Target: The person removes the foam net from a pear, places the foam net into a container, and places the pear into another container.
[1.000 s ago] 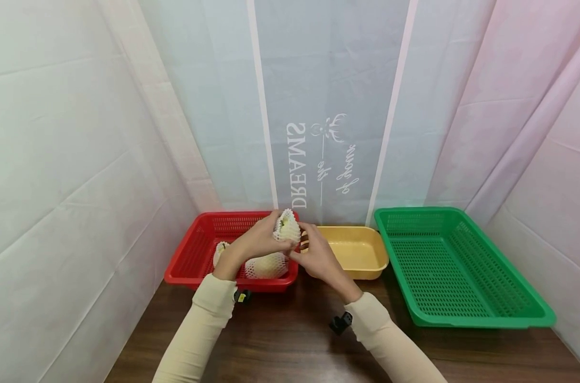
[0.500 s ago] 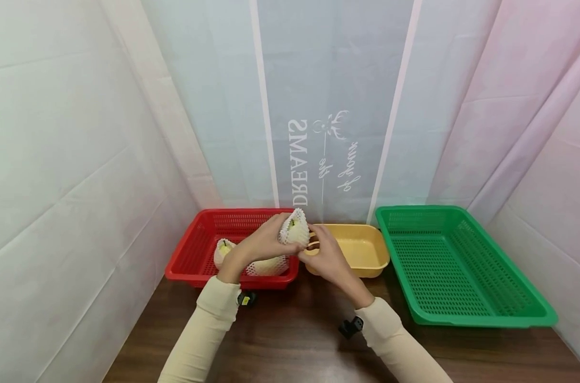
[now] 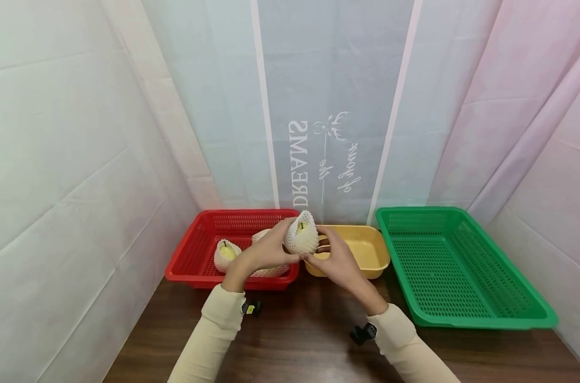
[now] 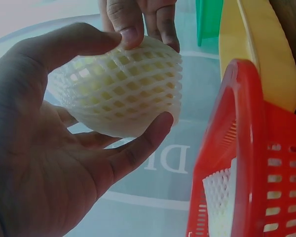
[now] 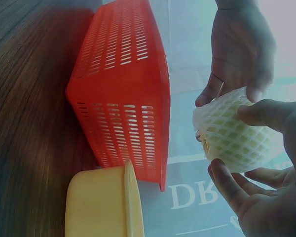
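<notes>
A yellow-green pear [image 3: 303,236] in a white foam net is held up between both hands, over the gap where the red basket meets the yellow tub. Its dark stem shows through the net's opening in the head view. My left hand [image 3: 270,249] grips its left side; in the left wrist view the thumb lies over the net and the fingers curl beneath. From the other side my right hand [image 3: 339,263] holds it, thumb and fingertips on the net in the right wrist view. Other netted pears [image 3: 226,251] lie in the red basket [image 3: 187,258], partly hidden behind my left hand and forearm.
Just right of the red basket stands the yellow tub [image 3: 362,252]. A large green basket [image 3: 453,276] takes up the right side. All stand on a dark wooden table [image 3: 299,330], with a printed curtain [image 3: 338,80] behind and pale cloth walls at the sides.
Both hands have shifted a little to the right with the netted pear. More of the pear and its stem now faces the head camera, and the pears in the red basket are less covered.
</notes>
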`<state>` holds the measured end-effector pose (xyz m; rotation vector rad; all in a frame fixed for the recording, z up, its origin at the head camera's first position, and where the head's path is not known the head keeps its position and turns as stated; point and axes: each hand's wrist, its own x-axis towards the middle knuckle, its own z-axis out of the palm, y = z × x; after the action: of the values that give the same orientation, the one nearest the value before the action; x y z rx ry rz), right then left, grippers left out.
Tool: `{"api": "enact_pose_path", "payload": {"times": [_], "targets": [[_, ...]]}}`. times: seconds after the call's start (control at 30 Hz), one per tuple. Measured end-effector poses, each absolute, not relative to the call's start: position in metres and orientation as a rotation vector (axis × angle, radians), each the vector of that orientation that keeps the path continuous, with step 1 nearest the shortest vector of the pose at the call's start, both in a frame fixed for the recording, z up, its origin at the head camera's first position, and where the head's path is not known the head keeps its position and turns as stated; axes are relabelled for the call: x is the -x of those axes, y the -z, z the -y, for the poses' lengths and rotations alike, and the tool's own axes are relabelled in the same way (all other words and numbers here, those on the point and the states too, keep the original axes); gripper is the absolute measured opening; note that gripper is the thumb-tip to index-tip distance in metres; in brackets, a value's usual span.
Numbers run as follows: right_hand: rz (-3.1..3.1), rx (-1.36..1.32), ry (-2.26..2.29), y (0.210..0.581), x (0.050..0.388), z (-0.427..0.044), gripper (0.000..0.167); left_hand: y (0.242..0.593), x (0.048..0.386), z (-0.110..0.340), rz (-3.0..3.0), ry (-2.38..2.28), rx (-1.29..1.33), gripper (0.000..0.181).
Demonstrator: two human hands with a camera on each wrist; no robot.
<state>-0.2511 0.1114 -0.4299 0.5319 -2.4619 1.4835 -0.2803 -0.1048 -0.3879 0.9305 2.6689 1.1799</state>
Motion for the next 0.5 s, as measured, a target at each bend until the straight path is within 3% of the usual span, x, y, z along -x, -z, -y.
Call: {"api": "enact_pose_path", "payload": {"times": [0.5], "targets": [[2.545, -0.535, -1.316, 0.43, 0.236, -0.13, 0.07, 0.396, 0.267, 0.097, -2.67, -1.258, -0.955, 0.085]]}}
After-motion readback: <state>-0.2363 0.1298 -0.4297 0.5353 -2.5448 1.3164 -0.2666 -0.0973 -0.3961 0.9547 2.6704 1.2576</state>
